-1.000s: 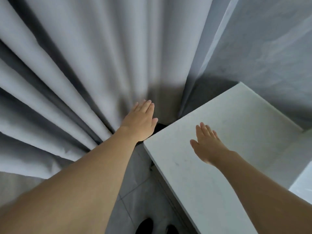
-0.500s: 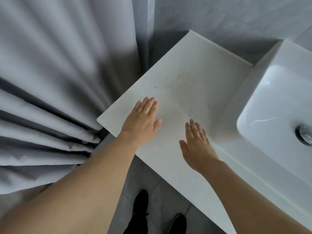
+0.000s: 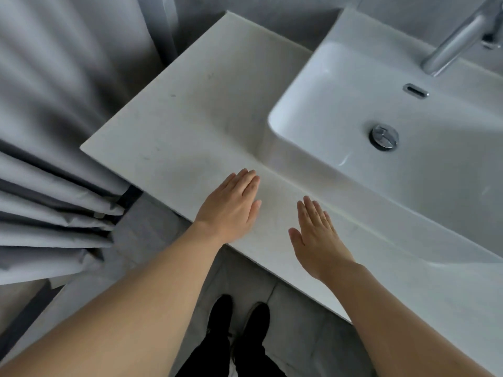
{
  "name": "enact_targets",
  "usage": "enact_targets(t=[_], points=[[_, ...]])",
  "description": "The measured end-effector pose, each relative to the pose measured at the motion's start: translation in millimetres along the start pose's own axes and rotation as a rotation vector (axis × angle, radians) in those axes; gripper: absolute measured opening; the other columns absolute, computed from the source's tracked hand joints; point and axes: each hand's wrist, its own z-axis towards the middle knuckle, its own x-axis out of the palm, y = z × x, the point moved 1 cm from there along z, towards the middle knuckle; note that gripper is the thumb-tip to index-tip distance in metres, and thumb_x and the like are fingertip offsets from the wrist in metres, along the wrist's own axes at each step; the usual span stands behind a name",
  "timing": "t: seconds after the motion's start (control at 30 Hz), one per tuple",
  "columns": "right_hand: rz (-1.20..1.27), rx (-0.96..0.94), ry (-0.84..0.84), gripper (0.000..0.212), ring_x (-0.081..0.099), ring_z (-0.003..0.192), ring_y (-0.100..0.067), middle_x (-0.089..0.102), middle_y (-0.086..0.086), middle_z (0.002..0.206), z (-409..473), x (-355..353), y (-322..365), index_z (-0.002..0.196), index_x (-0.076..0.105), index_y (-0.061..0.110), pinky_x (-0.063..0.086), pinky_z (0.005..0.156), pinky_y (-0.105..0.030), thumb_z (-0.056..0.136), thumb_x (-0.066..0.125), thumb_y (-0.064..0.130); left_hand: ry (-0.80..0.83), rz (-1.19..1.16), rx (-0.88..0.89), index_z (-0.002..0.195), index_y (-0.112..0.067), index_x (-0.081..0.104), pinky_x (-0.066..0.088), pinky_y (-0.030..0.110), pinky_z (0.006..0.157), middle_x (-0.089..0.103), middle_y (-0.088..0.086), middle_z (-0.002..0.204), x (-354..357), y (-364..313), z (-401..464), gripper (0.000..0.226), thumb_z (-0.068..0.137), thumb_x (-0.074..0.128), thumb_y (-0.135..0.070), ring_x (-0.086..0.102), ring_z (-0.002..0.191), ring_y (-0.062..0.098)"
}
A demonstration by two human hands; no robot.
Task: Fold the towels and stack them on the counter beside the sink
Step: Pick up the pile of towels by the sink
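A pale stone counter (image 3: 190,110) runs from the left to a white sink (image 3: 321,85) set into its right part. My left hand (image 3: 231,205) is held flat, fingers straight and together, over the counter's front edge, holding nothing. My right hand (image 3: 315,238) is also flat with straight fingers, just to the right, over the front strip of the counter below the sink. I see no towels anywhere in the view.
A grey pleated curtain (image 3: 54,118) hangs at the left, against the counter's left end. A chrome tap (image 3: 457,39) rises at the sink's far right and a metal drain plug (image 3: 384,137) sits in the basin. My dark shoes (image 3: 239,314) stand on grey floor tiles.
The view has swung right from the curtain to the counter and sink. Both hands stayed flat and now lie over the counter's front edge, the left hand off the curtain.
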Motion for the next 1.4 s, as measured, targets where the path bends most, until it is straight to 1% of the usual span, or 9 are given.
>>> enact_targets(t=[0.1, 0.4, 0.57, 0.67, 0.8, 1.0, 1.17, 1.3, 1.4], points=[[0.012, 0.083, -0.017, 0.061, -0.024, 0.146, -0.013, -0.024, -0.001, 0.16, -29.7, 8.8, -37.6, 0.155, -0.012, 0.012, -0.015, 0.118, -0.029, 0.106, 0.018, 0.035, -0.008, -0.011, 0.119, 0.152, -0.002, 0.03, 0.008, 0.032, 0.122, 0.029, 0.014, 0.16, 19.9, -41.9, -1.4, 0.07, 0.099, 0.008, -0.04, 0.024, 0.15, 0.025], [0.094, 0.229, -0.056, 0.061, -0.022, 0.147, -0.014, -0.02, -0.001, 0.162, -123.1, 21.8, -152.7, 0.155, -0.009, 0.011, -0.017, 0.116, -0.027, 0.106, 0.019, 0.034, -0.001, -0.037, 0.298, 0.15, 0.001, 0.034, 0.009, 0.033, 0.122, 0.032, 0.016, 0.158, 42.4, -188.5, -7.2, 0.067, 0.099, 0.014, -0.037, 0.027, 0.149, 0.027], [0.169, 0.298, -0.095, 0.06, -0.02, 0.148, -0.014, -0.017, -0.001, 0.163, -171.3, 28.7, -215.3, 0.156, -0.006, 0.011, -0.014, 0.118, -0.029, 0.106, 0.02, 0.033, 0.03, -0.055, 0.383, 0.157, -0.003, 0.016, -0.007, 0.026, 0.12, 0.011, 0.011, 0.166, 52.6, -283.6, -4.9, 0.059, 0.106, 0.028, -0.031, 0.007, 0.153, 0.021], [0.2, 0.336, -0.107, 0.06, -0.02, 0.148, -0.014, -0.017, -0.001, 0.163, -194.7, 29.7, -249.6, 0.156, -0.006, 0.012, -0.014, 0.118, -0.029, 0.106, 0.02, 0.033, 0.046, -0.048, 0.427, 0.157, -0.004, 0.013, -0.011, 0.024, 0.118, 0.007, 0.01, 0.166, 55.6, -325.9, 0.2, 0.059, 0.107, 0.027, -0.031, 0.005, 0.154, 0.02], [0.251, 0.421, -0.155, 0.06, -0.017, 0.149, -0.015, -0.014, -0.002, 0.163, -212.5, 26.7, -291.1, 0.156, -0.005, 0.012, -0.012, 0.119, -0.03, 0.106, 0.021, 0.032, 0.119, -0.025, 0.483, 0.157, -0.005, 0.011, -0.006, 0.025, 0.12, 0.006, 0.009, 0.167, 60.9, -369.6, 18.4, 0.058, 0.107, 0.025, -0.032, 0.004, 0.153, 0.019], [0.36, 0.427, -0.263, 0.059, -0.011, 0.15, -0.016, -0.007, -0.003, 0.164, -221.8, 8.4, -351.5, 0.157, 0.001, 0.011, -0.007, 0.121, -0.031, 0.106, 0.025, 0.028, 0.093, -0.139, 0.429, 0.157, -0.008, 0.017, 0.005, 0.026, 0.121, 0.013, 0.005, 0.166, 61.1, -440.8, 39.8, 0.058, 0.107, 0.03, -0.034, 0.013, 0.151, 0.019], [0.405, 0.387, -0.454, 0.058, 0.001, 0.151, -0.022, 0.008, -0.008, 0.164, -218.8, -33.8, -403.4, 0.155, 0.012, 0.007, 0.001, 0.122, -0.033, 0.104, 0.034, 0.023, -0.057, -0.258, 0.393, 0.152, -0.002, 0.031, 0.016, 0.028, 0.119, 0.027, 0.011, 0.161, 42.3, -497.0, 70.7, 0.053, 0.106, 0.038, -0.027, 0.028, 0.147, 0.023], [0.451, 0.34, -0.576, 0.056, 0.008, 0.15, -0.023, 0.015, -0.011, 0.162, -215.0, -65.8, -433.2, 0.154, 0.018, 0.004, 0.006, 0.122, -0.034, 0.102, 0.038, 0.018, -0.141, -0.394, 0.307, 0.153, -0.001, 0.029, 0.015, 0.027, 0.12, 0.026, 0.011, 0.162, 28.8, -527.3, 92.4, 0.052, 0.106, 0.038, -0.023, 0.024, 0.149, 0.021], [0.532, 0.323, -0.681, 0.054, 0.011, 0.149, -0.019, 0.019, -0.009, 0.161, -207.7, -87.1, -445.2, 0.153, 0.023, 0.006, 0.007, 0.12, -0.029, 0.102, 0.039, 0.015, -0.197, -0.475, 0.257, 0.152, -0.002, 0.03, 0.015, 0.025, 0.12, 0.028, 0.01, 0.161, 23.3, -534.8, 112.2, 0.052, 0.106, 0.037, -0.023, 0.024, 0.148, 0.02]])
